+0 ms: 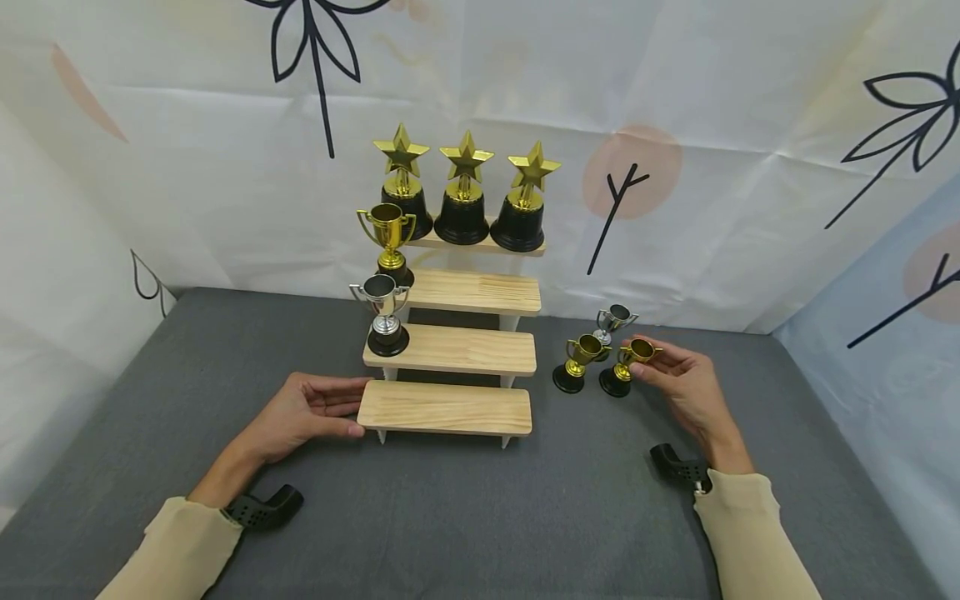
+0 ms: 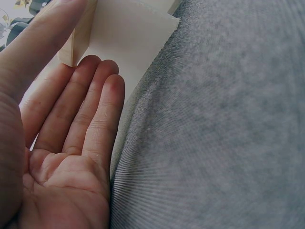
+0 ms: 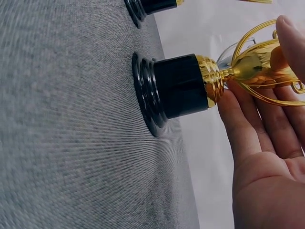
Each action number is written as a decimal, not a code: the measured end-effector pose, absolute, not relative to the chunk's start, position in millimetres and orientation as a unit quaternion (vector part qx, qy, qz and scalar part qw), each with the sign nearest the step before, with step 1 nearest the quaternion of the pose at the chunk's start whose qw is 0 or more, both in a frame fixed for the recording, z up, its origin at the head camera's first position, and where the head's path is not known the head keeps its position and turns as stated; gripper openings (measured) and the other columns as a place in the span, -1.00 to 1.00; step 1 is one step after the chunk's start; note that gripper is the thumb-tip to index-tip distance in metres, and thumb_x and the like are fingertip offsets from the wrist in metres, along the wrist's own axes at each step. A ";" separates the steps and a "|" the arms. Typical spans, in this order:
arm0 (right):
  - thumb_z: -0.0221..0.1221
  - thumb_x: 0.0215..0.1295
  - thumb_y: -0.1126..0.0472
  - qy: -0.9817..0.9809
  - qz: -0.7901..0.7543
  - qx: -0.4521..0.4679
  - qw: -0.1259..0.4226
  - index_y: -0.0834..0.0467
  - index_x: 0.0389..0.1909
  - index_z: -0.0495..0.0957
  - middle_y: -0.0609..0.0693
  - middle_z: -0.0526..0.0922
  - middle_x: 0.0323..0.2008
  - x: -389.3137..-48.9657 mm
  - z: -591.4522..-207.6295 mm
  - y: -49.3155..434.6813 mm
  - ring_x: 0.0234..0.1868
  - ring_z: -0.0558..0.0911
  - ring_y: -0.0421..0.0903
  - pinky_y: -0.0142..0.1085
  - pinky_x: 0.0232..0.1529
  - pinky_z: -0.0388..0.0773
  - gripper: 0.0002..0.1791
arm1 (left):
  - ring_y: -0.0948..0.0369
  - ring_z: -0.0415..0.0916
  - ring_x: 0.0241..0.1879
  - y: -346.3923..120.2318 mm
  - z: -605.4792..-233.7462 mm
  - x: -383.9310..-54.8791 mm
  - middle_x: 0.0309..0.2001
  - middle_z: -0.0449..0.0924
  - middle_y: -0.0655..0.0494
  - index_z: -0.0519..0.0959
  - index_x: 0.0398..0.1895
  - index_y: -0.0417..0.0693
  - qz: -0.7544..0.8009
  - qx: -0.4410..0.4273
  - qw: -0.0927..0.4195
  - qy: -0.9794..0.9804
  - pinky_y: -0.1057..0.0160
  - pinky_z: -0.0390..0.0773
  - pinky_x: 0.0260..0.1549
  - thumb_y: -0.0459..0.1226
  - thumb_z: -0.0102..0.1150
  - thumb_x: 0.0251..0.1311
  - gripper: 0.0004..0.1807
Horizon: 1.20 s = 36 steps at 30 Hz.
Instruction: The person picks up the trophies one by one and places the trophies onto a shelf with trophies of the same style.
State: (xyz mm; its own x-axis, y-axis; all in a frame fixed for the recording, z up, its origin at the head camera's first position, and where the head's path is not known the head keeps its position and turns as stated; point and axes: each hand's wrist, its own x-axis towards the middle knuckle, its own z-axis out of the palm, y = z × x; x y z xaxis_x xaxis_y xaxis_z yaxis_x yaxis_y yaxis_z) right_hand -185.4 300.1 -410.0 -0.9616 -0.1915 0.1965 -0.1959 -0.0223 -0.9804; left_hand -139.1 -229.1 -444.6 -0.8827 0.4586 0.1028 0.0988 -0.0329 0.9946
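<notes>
At the left end of the lowest step of a wooden display stand [image 1: 446,408], my left hand [image 1: 318,408] touches the board with its fingers nearly straight. The left wrist view shows the fingertips [image 2: 112,86] right by the board's end, the palm facing up. To the right of the stand, my right hand [image 1: 671,375] holds a small gold trophy cup [image 1: 624,367], thumb and fingers about its bowl. Its black base [image 3: 176,88] is close over the grey cloth. Next to it stand another gold trophy cup [image 1: 576,364] and, behind, a silver trophy cup [image 1: 611,323].
Three gold star trophies [image 1: 463,192] line the top step. A larger gold cup [image 1: 389,237] stands at the left of the second step down, a silver cup [image 1: 386,312] on the third. Grey cloth [image 1: 480,525] covers the table; a patterned white sheet [image 1: 712,167] hangs behind.
</notes>
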 end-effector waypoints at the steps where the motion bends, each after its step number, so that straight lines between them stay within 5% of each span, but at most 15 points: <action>1: 0.26 0.28 0.57 -0.701 0.699 0.139 0.002 0.56 0.26 0.42 -0.05 0.73 0.04 -185.5 -410.2 300.1 0.08 0.69 -0.18 -0.42 0.05 0.67 -0.48 | 0.18 0.61 0.12 -228.9 -444.4 -139.3 0.21 0.58 -0.13 0.31 0.31 -0.66 0.688 0.204 0.130 0.684 0.15 0.65 0.07 -0.59 0.48 -0.05 -0.19; 9: 0.26 0.30 0.54 -0.710 0.690 0.144 0.006 0.62 0.22 0.41 -0.01 0.74 0.03 -185.5 -411.1 300.2 0.07 0.70 -0.16 -0.41 0.03 0.68 -0.51 | 0.17 0.62 0.12 -228.6 -443.9 -140.0 0.20 0.60 -0.05 0.30 0.31 -0.67 0.691 0.207 0.132 0.680 0.15 0.65 0.07 -0.60 0.48 -0.05 -0.18; 19: 0.25 0.29 0.56 -0.710 0.690 0.143 0.017 0.54 0.19 0.50 -0.08 0.75 -0.02 -184.1 -409.0 299.3 0.04 0.70 -0.19 -0.41 0.00 0.70 -0.56 | 0.19 0.62 0.11 -228.3 -443.0 -139.4 0.24 0.45 -0.43 0.31 0.31 -0.66 0.684 0.196 0.133 0.690 0.15 0.65 0.07 -0.58 0.50 -0.06 -0.17; 36: 0.23 0.27 0.61 -0.692 0.706 0.132 0.077 0.33 0.01 0.70 -0.04 0.78 -0.16 -176.6 -388.2 294.4 -0.12 0.73 -0.20 -0.44 -0.14 0.72 -0.67 | 0.18 0.62 0.11 -229.2 -444.4 -138.8 0.18 0.62 0.03 0.29 0.31 -0.69 0.693 0.201 0.133 0.679 0.16 0.65 0.07 -0.59 0.48 -0.05 -0.18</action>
State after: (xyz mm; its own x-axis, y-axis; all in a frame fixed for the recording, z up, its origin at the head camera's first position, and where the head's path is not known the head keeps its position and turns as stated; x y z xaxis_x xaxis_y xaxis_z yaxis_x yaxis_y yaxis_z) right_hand -176.6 294.4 -388.2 -0.9533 -0.0748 0.2925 -0.2910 -0.0311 -0.9562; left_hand -138.8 -229.2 -444.4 -0.8839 0.4575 0.0975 0.0880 -0.0421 0.9952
